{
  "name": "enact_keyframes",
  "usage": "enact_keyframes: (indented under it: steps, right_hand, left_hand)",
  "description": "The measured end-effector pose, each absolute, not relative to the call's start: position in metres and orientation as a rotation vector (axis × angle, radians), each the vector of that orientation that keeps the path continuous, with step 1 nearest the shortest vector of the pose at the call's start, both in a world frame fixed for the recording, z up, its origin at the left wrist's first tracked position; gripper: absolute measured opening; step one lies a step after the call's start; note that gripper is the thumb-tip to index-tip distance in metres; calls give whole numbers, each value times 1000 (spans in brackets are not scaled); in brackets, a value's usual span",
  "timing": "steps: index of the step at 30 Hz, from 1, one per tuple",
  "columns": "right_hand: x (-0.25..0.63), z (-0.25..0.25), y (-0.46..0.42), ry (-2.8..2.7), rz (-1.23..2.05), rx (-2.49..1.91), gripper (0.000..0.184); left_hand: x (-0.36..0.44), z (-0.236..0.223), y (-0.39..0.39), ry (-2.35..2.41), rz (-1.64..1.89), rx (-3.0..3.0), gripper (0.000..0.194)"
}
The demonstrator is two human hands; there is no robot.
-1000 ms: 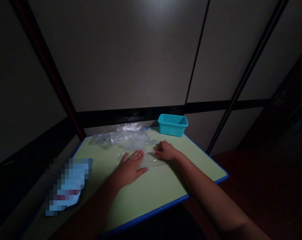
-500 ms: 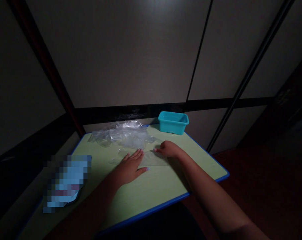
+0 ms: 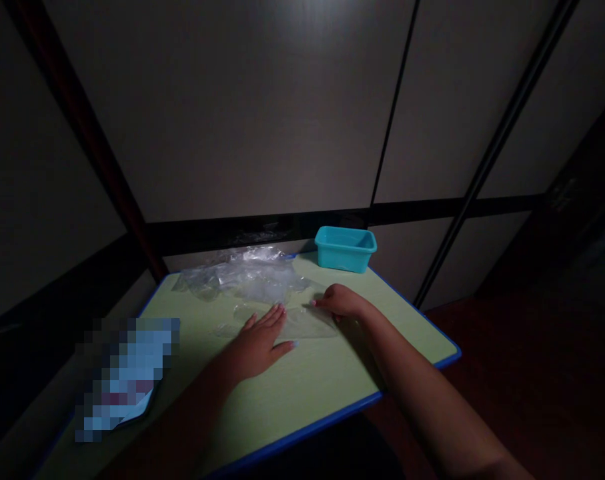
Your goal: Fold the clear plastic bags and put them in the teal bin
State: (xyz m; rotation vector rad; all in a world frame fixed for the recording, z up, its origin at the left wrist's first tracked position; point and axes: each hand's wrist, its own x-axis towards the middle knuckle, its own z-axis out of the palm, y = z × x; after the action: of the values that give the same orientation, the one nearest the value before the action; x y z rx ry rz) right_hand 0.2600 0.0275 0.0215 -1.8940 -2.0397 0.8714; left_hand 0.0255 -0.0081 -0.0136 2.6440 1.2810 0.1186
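Observation:
My left hand [image 3: 256, 345] lies flat on the green tabletop with its fingers spread, just left of a flat sheet of clear plastic film [image 3: 309, 323]. My right hand [image 3: 343, 301] rests on the far right part of that sheet, its fingers lightly curled and holding nothing that I can see. A crumpled clear plastic bag [image 3: 242, 277] lies in a loose heap beyond both hands, and small clear scraps [image 3: 245, 312] lie next to my left fingertips.
The green table [image 3: 302, 383] has a blue edge. A teal plastic bin [image 3: 345, 249] stands at its far edge, against a grey panelled wall [image 3: 222, 120]. A pixelated blue item [image 3: 127, 377] lies at the table's left side. Dark floor [image 3: 522, 373] shows on the right.
My right hand has slid slightly toward me and to the right over the film. My left hand has barely moved, and the view has shifted a little.

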Motion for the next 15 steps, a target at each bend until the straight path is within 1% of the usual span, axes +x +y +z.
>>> enact_keyframes:
  steps: [4,7,8,11,15]
  right_hand:
    - [258,24,24,-2139,893,-1854,29]
    - [257,24,23,-2080,926,-1794,9]
    - [257,24,23,-2038,949,-1775,7]
    - [257,22,23,-1959,1017,-1699,21]
    - [259,20,24,-1925,1091,-1544,21]
  left_hand:
    - [26,-15,-9,1316,99,2660,69]
    - [28,-12,-12,1372,140,2675,75]
    - [29,-11,-13,1393,159,2677,76]
    - [31,-10,-16,1407,181,2688,76]
    - [31,-10,-18,1340,154,2685,76]
